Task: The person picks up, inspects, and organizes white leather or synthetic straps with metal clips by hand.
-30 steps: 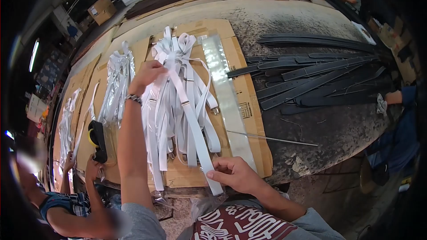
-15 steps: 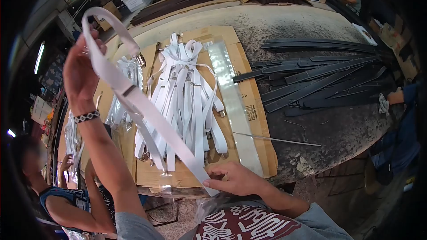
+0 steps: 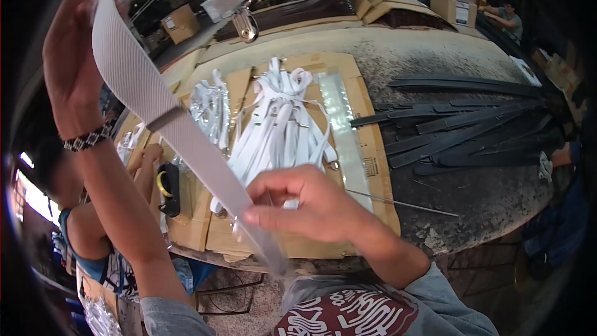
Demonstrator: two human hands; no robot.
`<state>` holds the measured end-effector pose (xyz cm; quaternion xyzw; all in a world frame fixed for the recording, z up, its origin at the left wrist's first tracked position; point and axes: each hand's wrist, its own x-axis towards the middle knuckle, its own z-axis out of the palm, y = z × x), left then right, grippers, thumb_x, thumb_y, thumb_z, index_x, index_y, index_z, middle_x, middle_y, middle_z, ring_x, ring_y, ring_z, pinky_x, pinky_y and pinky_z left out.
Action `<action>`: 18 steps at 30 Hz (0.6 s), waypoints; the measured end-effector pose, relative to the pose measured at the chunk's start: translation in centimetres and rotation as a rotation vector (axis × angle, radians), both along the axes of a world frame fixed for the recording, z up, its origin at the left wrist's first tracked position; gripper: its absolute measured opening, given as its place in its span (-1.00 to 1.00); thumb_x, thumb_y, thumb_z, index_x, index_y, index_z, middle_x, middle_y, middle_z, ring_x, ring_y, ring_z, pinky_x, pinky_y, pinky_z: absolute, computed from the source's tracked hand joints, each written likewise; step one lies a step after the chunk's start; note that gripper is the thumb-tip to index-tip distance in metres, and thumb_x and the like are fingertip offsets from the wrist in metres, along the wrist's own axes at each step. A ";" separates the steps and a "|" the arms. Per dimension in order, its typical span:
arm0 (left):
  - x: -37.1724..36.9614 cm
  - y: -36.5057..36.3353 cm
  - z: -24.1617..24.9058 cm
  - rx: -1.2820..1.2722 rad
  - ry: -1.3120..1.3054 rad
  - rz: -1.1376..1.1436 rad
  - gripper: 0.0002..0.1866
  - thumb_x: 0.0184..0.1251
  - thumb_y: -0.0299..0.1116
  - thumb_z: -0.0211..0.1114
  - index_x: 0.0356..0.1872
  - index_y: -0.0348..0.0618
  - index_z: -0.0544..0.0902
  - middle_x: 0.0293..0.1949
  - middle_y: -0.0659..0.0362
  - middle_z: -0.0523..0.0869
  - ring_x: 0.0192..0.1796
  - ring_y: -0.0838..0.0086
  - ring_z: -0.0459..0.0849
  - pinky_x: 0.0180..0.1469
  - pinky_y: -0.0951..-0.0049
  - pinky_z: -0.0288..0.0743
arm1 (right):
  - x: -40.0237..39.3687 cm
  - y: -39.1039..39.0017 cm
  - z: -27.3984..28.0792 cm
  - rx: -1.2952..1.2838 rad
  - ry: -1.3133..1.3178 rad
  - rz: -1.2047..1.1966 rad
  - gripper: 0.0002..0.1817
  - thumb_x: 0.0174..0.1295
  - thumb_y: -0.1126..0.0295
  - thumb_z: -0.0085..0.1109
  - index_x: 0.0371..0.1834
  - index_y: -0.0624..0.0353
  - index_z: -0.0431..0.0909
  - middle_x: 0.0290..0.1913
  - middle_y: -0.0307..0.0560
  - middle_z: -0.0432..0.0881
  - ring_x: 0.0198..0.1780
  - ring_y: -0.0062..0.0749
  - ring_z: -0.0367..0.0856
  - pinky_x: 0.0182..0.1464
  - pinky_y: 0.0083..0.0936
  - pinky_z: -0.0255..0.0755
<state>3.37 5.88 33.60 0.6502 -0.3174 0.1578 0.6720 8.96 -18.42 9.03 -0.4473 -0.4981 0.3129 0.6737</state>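
Observation:
A white elastic suspender strap (image 3: 199,155) runs diagonally before me, with a dark slider partway along it. My left hand (image 3: 74,68), raised at the upper left, holds its upper part; the strap loops over there and a metal clip (image 3: 244,23) dangles from its end. Lower down, my right hand (image 3: 305,205) pinches the strap between thumb and fingers, and the blurred tail hangs below. Behind the right hand lies a tied bundle of white suspenders (image 3: 280,118) on a cardboard sheet (image 3: 382,202). A long clear plastic sleeve (image 3: 336,106) rests beside the bundle.
Black straps (image 3: 466,115) lie piled on the table's right, near another person's hand (image 3: 563,155). A thin metal rod (image 3: 416,205) crosses the cardboard's edge. At left are a black tape dispenser (image 3: 169,193), plastic-wrapped suspenders (image 3: 210,109) and a seated co-worker (image 3: 93,230). Cartons (image 3: 453,7) stand behind.
Both hands have moved up, the left one also nearer the camera. The right hand has gone slightly left along with the strap, and the clip hangs higher. My view has shifted left.

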 end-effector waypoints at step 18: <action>0.6 0.2 2.1 0.422 0.047 0.493 -0.66 0.46 -0.37 0.25 0.10 -0.44 0.64 -0.09 0.02 0.81 -0.06 0.49 0.79 0.09 0.56 0.63 | 3.0 2.4 9.9 0.251 -0.045 -0.091 -0.76 0.36 0.37 0.37 -0.07 0.33 0.69 -0.21 -0.09 0.79 -0.17 -0.55 0.72 -0.01 -0.57 0.54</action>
